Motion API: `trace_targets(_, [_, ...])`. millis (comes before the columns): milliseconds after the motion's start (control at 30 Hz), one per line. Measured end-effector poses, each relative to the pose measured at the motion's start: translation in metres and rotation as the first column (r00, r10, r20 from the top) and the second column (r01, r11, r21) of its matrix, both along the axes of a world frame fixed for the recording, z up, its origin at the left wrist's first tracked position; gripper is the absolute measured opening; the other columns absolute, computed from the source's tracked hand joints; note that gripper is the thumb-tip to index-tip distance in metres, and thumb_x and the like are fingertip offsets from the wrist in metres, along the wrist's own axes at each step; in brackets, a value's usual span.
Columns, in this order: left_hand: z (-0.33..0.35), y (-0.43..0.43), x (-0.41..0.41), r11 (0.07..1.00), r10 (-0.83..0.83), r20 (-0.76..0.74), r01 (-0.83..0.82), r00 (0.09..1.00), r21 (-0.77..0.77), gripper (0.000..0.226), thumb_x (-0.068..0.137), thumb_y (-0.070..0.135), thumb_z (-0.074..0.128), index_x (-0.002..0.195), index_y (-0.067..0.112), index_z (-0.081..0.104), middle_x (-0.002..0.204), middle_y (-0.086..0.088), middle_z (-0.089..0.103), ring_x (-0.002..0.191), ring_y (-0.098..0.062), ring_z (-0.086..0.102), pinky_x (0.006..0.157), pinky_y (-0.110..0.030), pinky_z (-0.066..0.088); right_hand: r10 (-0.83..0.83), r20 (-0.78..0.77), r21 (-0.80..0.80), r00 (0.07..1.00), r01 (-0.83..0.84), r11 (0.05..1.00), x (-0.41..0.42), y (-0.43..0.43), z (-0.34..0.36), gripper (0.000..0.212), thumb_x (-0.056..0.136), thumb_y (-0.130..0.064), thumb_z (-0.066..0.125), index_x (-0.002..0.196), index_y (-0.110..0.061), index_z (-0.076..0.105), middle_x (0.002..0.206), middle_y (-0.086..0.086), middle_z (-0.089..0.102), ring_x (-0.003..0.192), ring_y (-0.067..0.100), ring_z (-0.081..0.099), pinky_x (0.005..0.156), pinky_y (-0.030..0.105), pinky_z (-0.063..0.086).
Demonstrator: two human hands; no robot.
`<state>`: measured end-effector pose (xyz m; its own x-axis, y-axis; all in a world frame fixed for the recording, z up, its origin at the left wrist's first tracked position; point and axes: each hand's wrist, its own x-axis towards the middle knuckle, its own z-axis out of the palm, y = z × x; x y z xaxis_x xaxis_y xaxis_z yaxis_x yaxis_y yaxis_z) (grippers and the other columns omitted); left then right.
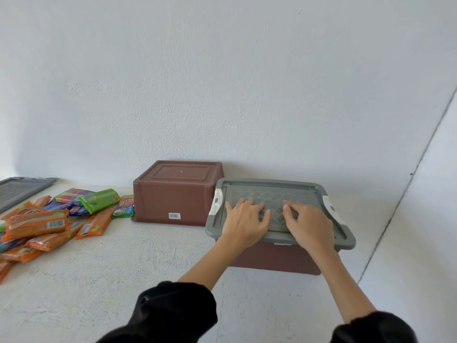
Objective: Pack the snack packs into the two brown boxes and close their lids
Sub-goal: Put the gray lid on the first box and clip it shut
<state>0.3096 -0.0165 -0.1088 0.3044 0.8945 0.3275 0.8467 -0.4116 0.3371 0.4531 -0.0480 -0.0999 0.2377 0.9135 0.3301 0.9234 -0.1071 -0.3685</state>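
Note:
A brown box (274, 258) stands at the right with a grey lid (272, 189) on top, white clips at both ends. My left hand (244, 220) and my right hand (309, 224) lie side by side on the lid, fingers spread and pressing on its patterned top. A second brown box (173, 194) sits upside down behind and to the left, against the wall, a barcode sticker on its side. Several snack packs (49, 224), orange, green and blue, lie in a heap at the far left.
Another grey lid (19, 191) lies flat at the back left, beyond the snack heap. A white wall rises right behind the boxes. The pale surface drops off along an edge at the right.

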Motion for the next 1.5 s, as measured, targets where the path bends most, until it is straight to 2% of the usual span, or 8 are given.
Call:
trace_targets(333, [-0.001, 0.005, 0.021, 0.999, -0.005, 0.057, 0.002, 0.998, 0.051, 0.046, 0.094, 0.041, 0.034, 0.071, 0.01, 0.06, 0.075, -0.003, 0.057, 0.077, -0.024, 0.056, 0.088, -0.053, 0.044, 0.008, -0.021, 0.081, 1.0, -0.007, 0.997, 0.021, 0.02, -0.003, 0.035, 0.094, -0.042, 0.041, 0.121, -0.032, 0.062, 0.124, 0.0, 0.064, 0.116, 0.02, 0.056, 0.087, 0.034, 0.047])
trace_targets(567, [-0.001, 0.008, 0.021, 0.995, -0.028, 0.066, 0.022, 0.997, 0.094, 0.054, 0.088, 0.044, 0.028, 0.061, 0.008, 0.058, 0.058, -0.003, 0.055, 0.054, -0.018, 0.045, 0.071, -0.045, 0.049, -0.043, 0.03, 0.094, 0.999, 0.04, 0.995, 0.023, 0.023, -0.006, 0.037, 0.095, -0.036, 0.04, 0.097, -0.019, 0.073, 0.082, 0.005, 0.07, 0.078, 0.026, 0.064, 0.062, 0.028, 0.04])
trace_targets(700, [-0.003, 0.009, 0.018, 0.993, -0.058, 0.054, 0.052, 0.997, 0.107, 0.054, 0.086, 0.044, 0.029, 0.06, 0.007, 0.058, 0.057, -0.004, 0.056, 0.051, -0.018, 0.047, 0.063, -0.036, 0.044, -0.033, 0.05, 0.084, 0.998, 0.028, 0.996, 0.022, 0.021, -0.009, 0.037, 0.095, -0.036, 0.039, 0.107, -0.021, 0.071, 0.119, 0.003, 0.067, 0.104, 0.026, 0.062, 0.082, 0.034, 0.047])
trace_targets(833, [-0.004, 0.009, 0.016, 0.986, -0.087, 0.001, 0.086, 0.996, 0.144, 0.062, 0.083, 0.049, 0.022, 0.066, 0.007, 0.064, 0.057, -0.005, 0.061, 0.051, -0.021, 0.054, 0.05, -0.028, 0.041, 0.081, 0.081, -0.096, 0.993, -0.073, 0.993, 0.022, 0.016, -0.013, 0.038, 0.095, -0.046, 0.035, 0.129, -0.041, 0.052, 0.145, 0.001, 0.043, 0.136, 0.023, 0.034, 0.109, 0.044, 0.028])
trace_targets(1000, [-0.004, 0.006, 0.014, 0.985, -0.15, 0.008, 0.149, 0.989, 0.091, 0.069, 0.083, 0.057, 0.019, 0.095, 0.013, 0.071, 0.09, -0.006, 0.071, 0.083, -0.021, 0.065, 0.073, -0.036, 0.053, 0.162, 0.106, 0.174, 0.981, -0.179, 0.968, 0.016, -0.004, -0.028, 0.029, 0.092, -0.04, 0.049, 0.115, -0.032, 0.066, 0.121, -0.005, 0.063, 0.115, 0.017, 0.051, 0.083, 0.031, 0.044])
trace_targets(1100, [-0.002, 0.009, 0.011, 0.97, -0.166, -0.101, 0.145, 0.981, -0.194, 0.049, 0.098, 0.04, 0.024, 0.142, 0.023, 0.036, 0.152, -0.01, 0.028, 0.142, -0.024, 0.022, 0.115, -0.051, 0.016, 0.155, 0.093, 0.173, 0.984, -0.169, 0.97, 0.013, -0.008, -0.027, 0.03, 0.095, -0.035, 0.045, 0.119, -0.032, 0.063, 0.125, -0.006, 0.062, 0.116, 0.016, 0.049, 0.081, 0.029, 0.045])
trace_targets(1233, [0.003, 0.002, 0.008, 0.951, -0.201, -0.319, 0.107, 0.926, -0.291, 0.049, 0.101, 0.03, 0.015, 0.149, 0.031, 0.003, 0.159, -0.004, -0.005, 0.146, -0.025, -0.006, 0.114, -0.058, 0.0, 0.131, 0.163, 0.106, 0.978, -0.15, 0.983, 0.007, -0.009, -0.028, 0.04, 0.097, -0.034, 0.032, 0.126, -0.031, 0.058, 0.134, -0.003, 0.056, 0.125, 0.017, 0.046, 0.091, 0.032, 0.045])
trace_targets(1500, [0.005, -0.01, -0.012, 0.934, -0.291, -0.257, 0.216, 0.922, -0.284, 0.047, 0.101, 0.029, 0.015, 0.146, 0.04, 0.013, 0.159, 0.002, 0.003, 0.146, -0.018, -0.001, 0.116, -0.051, -0.003, 0.054, 0.145, 0.27, 0.988, -0.092, 0.959, -0.008, -0.029, -0.032, 0.045, 0.086, -0.028, 0.036, 0.086, -0.012, 0.077, 0.09, 0.007, 0.075, 0.082, 0.028, 0.07, 0.064, 0.031, 0.055])
